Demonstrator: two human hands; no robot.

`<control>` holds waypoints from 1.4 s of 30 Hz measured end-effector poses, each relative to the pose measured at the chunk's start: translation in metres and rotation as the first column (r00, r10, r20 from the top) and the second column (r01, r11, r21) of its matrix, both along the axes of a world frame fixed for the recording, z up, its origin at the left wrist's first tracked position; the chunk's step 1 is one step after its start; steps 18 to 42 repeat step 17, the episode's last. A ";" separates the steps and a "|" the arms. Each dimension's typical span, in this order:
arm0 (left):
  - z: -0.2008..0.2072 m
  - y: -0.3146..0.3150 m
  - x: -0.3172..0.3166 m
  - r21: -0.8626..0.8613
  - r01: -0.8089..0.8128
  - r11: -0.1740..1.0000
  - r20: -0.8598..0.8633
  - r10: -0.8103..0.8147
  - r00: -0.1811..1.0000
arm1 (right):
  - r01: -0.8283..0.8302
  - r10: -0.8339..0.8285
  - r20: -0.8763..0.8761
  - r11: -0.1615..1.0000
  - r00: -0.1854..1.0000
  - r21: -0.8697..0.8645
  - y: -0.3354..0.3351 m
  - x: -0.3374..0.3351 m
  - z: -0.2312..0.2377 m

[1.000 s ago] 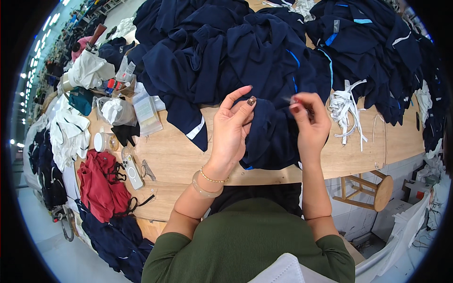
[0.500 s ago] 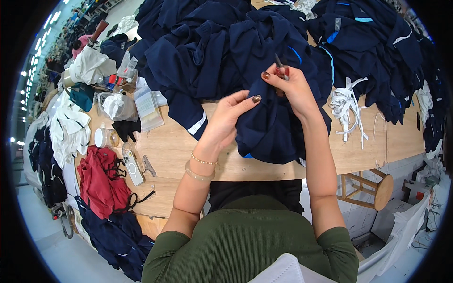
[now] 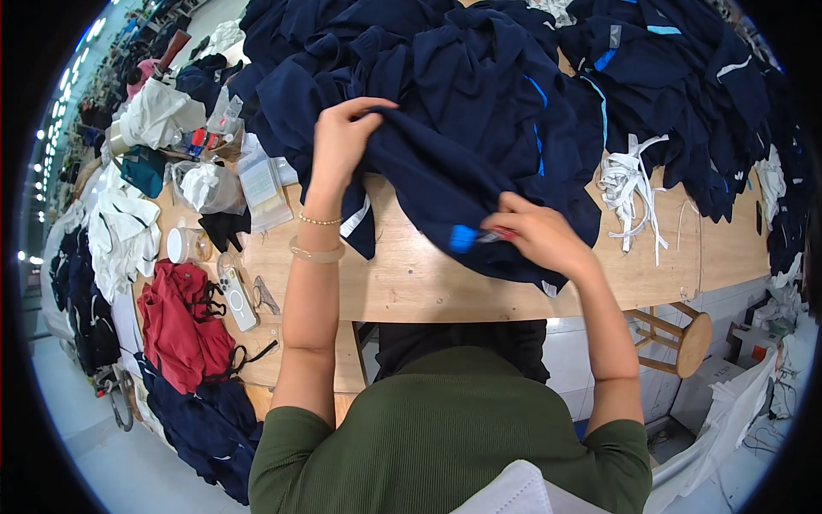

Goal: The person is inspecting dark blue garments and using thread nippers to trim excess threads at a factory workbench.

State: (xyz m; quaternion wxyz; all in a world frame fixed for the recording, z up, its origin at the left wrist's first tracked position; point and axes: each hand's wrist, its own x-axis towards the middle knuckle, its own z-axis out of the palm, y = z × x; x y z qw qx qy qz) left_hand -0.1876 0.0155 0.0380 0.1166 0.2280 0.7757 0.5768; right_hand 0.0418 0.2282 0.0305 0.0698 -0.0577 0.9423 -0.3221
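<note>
A navy garment (image 3: pixel 419 176) with bright blue trim is spread over the near part of the table. My left hand (image 3: pixel 340 141) pinches its raised edge between thumb and fingers, holding the cloth taut toward the upper left. In my right hand (image 3: pixel 548 236) are small red-handled snips (image 3: pixel 501 233), slightly blurred. Their metal end lies beside a bright blue patch (image 3: pixel 463 239) near the garment's lower edge. The fingers curl round the handle, so most of the snips is hidden. A white label (image 3: pixel 549 289) shows at the garment's bottom corner.
Piled navy garments (image 3: pixel 676 103) cover the table's far side and right. White tapes (image 3: pixel 632 193) lie tangled at the right. At the left are a red bag (image 3: pixel 181 330), a phone (image 3: pixel 238 300), a jar (image 3: pixel 184 246) and plastic bags (image 3: pixel 264 188). A wooden stool (image 3: pixel 692 344) stands beyond the right front edge.
My left hand has moved up and left, stretching the cloth out. My right hand has come down toward me with the snips, to the blue patch that now shows.
</note>
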 end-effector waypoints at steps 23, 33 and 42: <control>-0.007 0.023 0.036 0.166 -0.094 0.982 0.237 0.053 0.970 | 0.390 -0.535 -0.114 0.730 0.837 -0.562 0.111 0.055 0.020; -0.007 0.023 0.036 0.166 -0.094 0.982 0.237 0.053 0.970 | 0.390 -0.535 -0.114 0.730 0.837 -0.562 0.111 0.055 0.020; -0.007 0.023 0.036 0.166 -0.094 0.982 0.237 0.053 0.970 | 0.390 -0.535 -0.114 0.730 0.837 -0.562 0.111 0.055 0.020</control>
